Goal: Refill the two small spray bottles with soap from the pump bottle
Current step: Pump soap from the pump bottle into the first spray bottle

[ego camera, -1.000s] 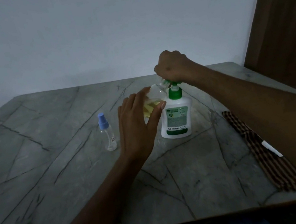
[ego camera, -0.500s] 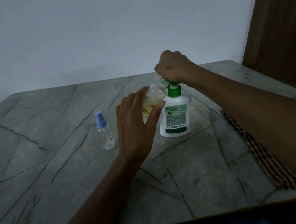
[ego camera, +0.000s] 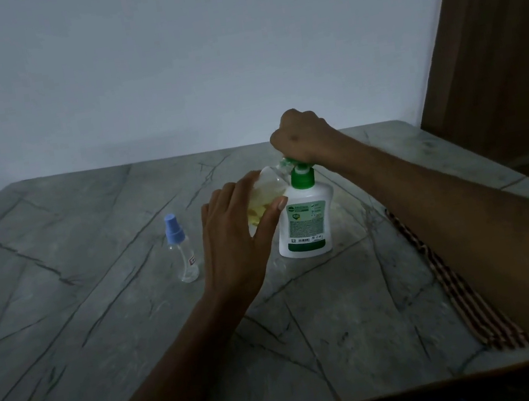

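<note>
A white pump bottle with a green collar and label stands on the grey marble table. My right hand is curled over its green pump head from above. My left hand grips a clear small spray bottle with yellowish liquid inside, tilted with its open neck up at the pump spout. A second small spray bottle, clear with a blue cap, stands upright to the left of my left hand, apart from it.
A brown checked cloth lies along the table's right edge, partly under my right forearm. A wooden door stands at the far right behind the table. A pale wall rises behind.
Both hands and both bottles keep their positions; only the camera view has shifted slightly upward.
</note>
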Tool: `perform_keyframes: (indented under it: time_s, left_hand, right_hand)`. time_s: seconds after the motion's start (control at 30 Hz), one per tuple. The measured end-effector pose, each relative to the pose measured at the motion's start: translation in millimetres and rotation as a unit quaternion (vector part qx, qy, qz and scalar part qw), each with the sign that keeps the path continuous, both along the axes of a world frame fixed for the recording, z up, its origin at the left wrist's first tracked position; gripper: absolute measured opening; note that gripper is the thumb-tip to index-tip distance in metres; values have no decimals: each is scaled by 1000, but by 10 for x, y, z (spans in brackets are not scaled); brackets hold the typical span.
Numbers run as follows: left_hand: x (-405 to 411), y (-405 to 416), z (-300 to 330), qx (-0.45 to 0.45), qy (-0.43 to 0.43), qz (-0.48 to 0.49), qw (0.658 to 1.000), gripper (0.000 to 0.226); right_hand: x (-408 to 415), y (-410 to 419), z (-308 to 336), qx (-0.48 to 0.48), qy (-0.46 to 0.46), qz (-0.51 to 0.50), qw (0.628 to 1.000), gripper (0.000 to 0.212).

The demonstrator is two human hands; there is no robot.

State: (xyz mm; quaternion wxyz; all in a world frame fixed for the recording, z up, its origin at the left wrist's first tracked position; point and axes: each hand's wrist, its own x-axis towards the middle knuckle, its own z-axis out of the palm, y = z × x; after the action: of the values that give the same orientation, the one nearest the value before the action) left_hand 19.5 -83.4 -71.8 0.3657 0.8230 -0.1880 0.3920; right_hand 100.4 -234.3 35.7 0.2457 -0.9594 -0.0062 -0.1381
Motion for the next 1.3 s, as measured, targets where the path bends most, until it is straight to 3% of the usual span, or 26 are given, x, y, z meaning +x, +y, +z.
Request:
perform_keyframes:
  time_s: [0.13, 0.33, 0.87, 1.07, 1.3]
  left_hand:
    - [-10, -2, 17, -12, 4, 3, 1000, 47]
    - [3, -2, 10, -6, 4, 0, 1000, 47]
    - [-4, -12, 28, -8, -7, 3, 1000, 48]
    - [5, -8, 18, 5, 5, 6, 1000, 45]
    - [-15, -14, 38, -4, 9, 5, 1000, 49]
  right_hand:
    - [-26, 31, 86, -42, -32, 10, 999, 28]
    - [34, 13, -11, 3, -6, -4, 1000, 27]
    - [46, 15, 74, -24, -10, 5, 1000, 26]
    - [52, -16, -28, 25, 2, 6, 1000, 22]
    - [54, 8, 56, -7, -17, 8, 1000, 23]
